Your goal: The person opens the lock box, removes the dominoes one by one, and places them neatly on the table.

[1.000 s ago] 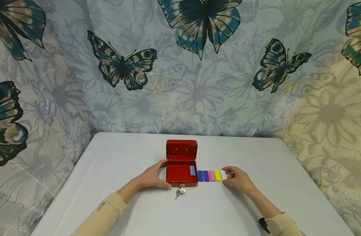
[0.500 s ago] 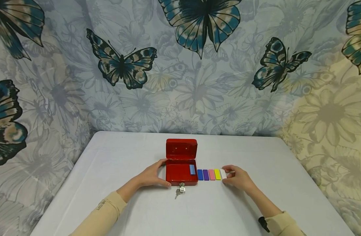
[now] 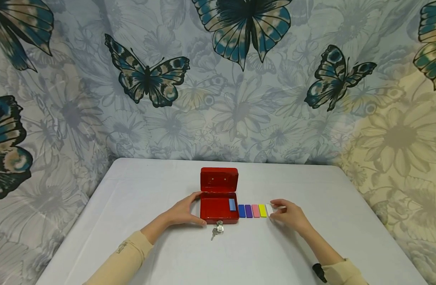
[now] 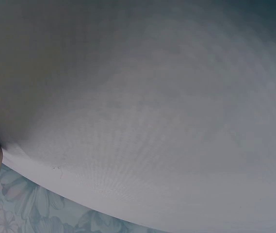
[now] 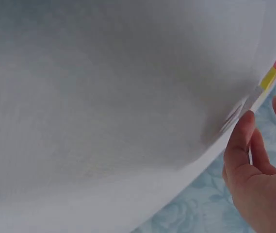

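A red metal cash box (image 3: pixel 213 213) stands with its lid (image 3: pixel 219 180) raised, and one light blue block (image 3: pixel 232 204) lies inside at the right. My left hand (image 3: pixel 180 211) touches the box's left side, thumb at the front corner and fingers at the back corner. Right of the box runs a row of flat blocks: blue (image 3: pixel 241 211), purple (image 3: pixel 248 211), pink (image 3: pixel 255 211), yellow (image 3: pixel 262 210) and white (image 3: pixel 269 210). My right hand (image 3: pixel 290 215) is beside the white block, thumb and forefinger parted at its outer end. The left wrist view shows mostly tablecloth.
A small padlock (image 3: pixel 220 227) is at the box's front, with keys (image 3: pixel 214 233) by it. The white-covered table (image 3: pixel 168 253) reaches the butterfly-patterned backdrop (image 3: pixel 161 134) at the back and sides.
My right hand has drawn slightly right, its fingertips easing away from the white block. The left hand, box and blocks stay in place; the head view shifts slightly.
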`<control>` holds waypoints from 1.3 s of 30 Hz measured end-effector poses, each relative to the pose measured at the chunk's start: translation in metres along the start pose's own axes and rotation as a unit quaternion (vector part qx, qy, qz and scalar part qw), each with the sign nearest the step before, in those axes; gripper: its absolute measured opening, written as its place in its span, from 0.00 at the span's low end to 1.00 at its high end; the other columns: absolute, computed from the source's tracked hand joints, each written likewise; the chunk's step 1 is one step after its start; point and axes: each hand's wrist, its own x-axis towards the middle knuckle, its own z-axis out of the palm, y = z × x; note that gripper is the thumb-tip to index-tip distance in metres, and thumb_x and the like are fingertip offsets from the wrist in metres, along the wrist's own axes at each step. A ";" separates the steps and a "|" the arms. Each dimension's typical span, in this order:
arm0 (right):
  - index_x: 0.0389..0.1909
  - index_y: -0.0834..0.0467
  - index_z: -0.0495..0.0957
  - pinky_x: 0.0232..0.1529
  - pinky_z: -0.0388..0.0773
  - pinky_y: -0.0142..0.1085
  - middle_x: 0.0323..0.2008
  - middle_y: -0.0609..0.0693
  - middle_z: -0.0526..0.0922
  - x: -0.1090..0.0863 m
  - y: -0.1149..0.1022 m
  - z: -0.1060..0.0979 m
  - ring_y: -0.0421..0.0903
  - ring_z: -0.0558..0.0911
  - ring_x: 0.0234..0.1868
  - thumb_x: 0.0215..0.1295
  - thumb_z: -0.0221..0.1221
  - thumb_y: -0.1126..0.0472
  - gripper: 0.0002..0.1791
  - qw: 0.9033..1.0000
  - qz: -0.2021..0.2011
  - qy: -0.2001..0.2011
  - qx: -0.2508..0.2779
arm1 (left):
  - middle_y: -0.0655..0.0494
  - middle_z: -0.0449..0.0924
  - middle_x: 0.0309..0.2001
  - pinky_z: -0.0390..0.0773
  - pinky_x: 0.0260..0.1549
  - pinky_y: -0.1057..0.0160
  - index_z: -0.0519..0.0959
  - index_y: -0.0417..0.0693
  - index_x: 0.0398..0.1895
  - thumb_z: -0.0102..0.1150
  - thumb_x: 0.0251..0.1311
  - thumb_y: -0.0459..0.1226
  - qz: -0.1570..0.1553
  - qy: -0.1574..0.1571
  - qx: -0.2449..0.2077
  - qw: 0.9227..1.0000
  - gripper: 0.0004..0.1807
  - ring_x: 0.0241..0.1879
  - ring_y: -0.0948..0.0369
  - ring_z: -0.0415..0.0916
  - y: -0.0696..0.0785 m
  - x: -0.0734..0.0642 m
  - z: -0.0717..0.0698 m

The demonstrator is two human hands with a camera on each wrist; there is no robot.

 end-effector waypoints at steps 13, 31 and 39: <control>0.59 0.67 0.74 0.44 0.82 0.35 0.53 0.64 0.78 -0.001 -0.008 0.005 0.51 0.81 0.48 0.65 0.63 0.62 0.24 0.987 0.010 -0.024 0.159 | 0.53 0.62 0.71 0.63 0.64 0.42 0.58 0.52 0.73 0.77 0.39 0.55 0.000 0.000 -0.003 1.000 0.57 0.69 0.52 0.59 0.000 -0.001 -0.001; 0.63 0.66 0.70 0.51 0.78 0.33 0.60 0.64 0.74 0.001 -0.037 0.023 0.51 0.78 0.54 0.68 0.59 0.61 0.25 0.952 0.058 -0.044 0.298 | 0.54 0.63 0.70 0.63 0.64 0.42 0.58 0.53 0.73 0.76 0.39 0.56 0.002 0.000 -0.003 1.000 0.56 0.68 0.53 0.60 -0.001 0.000 -0.001; 0.61 0.65 0.72 0.53 0.78 0.37 0.59 0.64 0.74 0.008 -0.051 0.032 0.52 0.79 0.54 0.68 0.59 0.60 0.23 0.947 0.053 -0.055 0.313 | 0.54 0.62 0.70 0.62 0.65 0.43 0.58 0.52 0.73 0.77 0.40 0.55 0.002 -0.001 -0.003 1.000 0.56 0.69 0.53 0.59 0.000 -0.001 -0.002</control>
